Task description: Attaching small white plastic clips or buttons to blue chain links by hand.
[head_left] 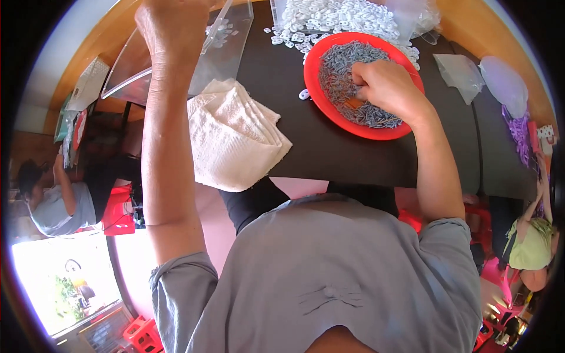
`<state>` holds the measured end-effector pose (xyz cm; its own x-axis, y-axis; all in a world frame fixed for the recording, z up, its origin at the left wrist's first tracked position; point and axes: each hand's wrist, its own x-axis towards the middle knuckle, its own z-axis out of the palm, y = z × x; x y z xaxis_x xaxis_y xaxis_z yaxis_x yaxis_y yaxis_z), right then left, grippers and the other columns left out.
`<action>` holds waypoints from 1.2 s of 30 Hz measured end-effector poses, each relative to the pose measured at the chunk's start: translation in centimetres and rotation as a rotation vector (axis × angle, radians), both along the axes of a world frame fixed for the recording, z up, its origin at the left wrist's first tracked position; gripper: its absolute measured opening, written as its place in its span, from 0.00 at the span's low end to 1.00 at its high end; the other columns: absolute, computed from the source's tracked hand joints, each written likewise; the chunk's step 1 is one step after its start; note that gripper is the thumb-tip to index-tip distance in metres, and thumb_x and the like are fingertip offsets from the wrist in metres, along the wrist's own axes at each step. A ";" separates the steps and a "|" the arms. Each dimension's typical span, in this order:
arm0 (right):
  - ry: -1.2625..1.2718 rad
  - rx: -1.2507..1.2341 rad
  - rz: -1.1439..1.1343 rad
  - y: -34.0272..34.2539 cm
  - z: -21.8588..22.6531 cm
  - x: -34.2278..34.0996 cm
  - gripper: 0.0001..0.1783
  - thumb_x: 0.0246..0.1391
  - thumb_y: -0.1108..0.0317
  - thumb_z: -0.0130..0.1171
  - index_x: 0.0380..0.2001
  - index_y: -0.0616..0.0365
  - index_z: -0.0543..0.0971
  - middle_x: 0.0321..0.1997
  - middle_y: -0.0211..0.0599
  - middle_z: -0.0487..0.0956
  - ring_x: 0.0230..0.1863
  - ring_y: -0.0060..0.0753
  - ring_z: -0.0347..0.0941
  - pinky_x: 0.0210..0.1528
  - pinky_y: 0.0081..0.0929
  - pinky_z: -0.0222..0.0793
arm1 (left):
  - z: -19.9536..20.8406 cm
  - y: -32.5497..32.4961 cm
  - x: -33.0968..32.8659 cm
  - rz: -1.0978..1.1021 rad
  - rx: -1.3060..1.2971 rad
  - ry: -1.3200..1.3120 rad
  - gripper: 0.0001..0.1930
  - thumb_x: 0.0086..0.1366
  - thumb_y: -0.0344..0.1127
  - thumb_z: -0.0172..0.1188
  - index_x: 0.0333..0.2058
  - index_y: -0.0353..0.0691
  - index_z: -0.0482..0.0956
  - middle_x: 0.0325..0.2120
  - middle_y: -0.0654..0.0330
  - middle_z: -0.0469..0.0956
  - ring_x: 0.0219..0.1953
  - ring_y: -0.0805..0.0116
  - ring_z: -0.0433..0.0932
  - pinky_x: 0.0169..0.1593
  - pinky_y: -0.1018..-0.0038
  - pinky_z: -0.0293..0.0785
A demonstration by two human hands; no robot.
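My right hand [385, 88] reaches into a red round plate [312, 82] heaped with small thin grey pieces [344, 62] that look like screws. Its fingers are curled together at the pile, and whatever they hold is hidden. My left hand [173, 20] is raised at the top edge, close to a clear plastic bin [132, 82]; its fingers are mostly cut off by the frame. Small white oval plastic pieces with holes [335, 17] lie piled behind the plate. Below the clear bin is a folded cream cloth [238, 138] at the table's near edge.
The dark tabletop [276, 76] carries a clear plastic bag [459, 76] at the right. Beyond it are a whitish bag [504, 85] and purple strands [517, 132]. Other people sit at the far left [62, 200] and far right [532, 244].
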<state>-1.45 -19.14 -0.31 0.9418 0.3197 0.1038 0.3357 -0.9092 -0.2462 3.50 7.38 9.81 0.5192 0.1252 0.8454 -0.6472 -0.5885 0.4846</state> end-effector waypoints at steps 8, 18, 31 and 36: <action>-0.253 0.149 -0.013 -2.5 -2.4 1.4 0.04 0.47 0.70 0.58 0.26 0.57 0.75 0.26 0.40 0.77 0.31 0.46 0.74 0.34 0.41 0.66 | -1.1 -6.0 -10.8 -0.726 -0.331 0.318 0.04 0.56 0.21 0.58 0.31 0.26 0.78 0.24 0.53 0.77 0.26 0.70 0.76 0.31 0.79 0.70; -0.166 0.500 0.033 -0.9 -1.8 1.3 0.04 0.48 0.78 0.57 0.30 0.63 0.77 0.26 0.33 0.78 0.27 0.24 0.73 0.31 0.24 0.67 | -2.5 -9.7 -15.8 -1.143 -0.338 0.340 0.05 0.52 0.23 0.59 0.29 0.28 0.77 0.23 0.52 0.77 0.24 0.64 0.76 0.30 0.74 0.71; -0.233 0.154 0.025 -1.0 -2.4 1.6 0.03 0.45 0.77 0.58 0.26 0.62 0.74 0.24 0.42 0.75 0.26 0.43 0.73 0.30 0.36 0.65 | -2.9 -8.1 -16.0 -1.554 -0.140 0.458 0.06 0.46 0.25 0.60 0.26 0.30 0.76 0.21 0.51 0.76 0.23 0.56 0.75 0.28 0.68 0.71; -0.316 0.196 0.029 -1.8 -2.8 1.8 0.02 0.46 0.75 0.57 0.27 0.61 0.75 0.27 0.41 0.77 0.31 0.45 0.75 0.32 0.38 0.66 | -4.4 -8.3 -9.1 -1.028 -0.156 0.690 0.10 0.55 0.32 0.63 0.33 0.31 0.81 0.21 0.59 0.79 0.25 0.79 0.74 0.29 0.79 0.70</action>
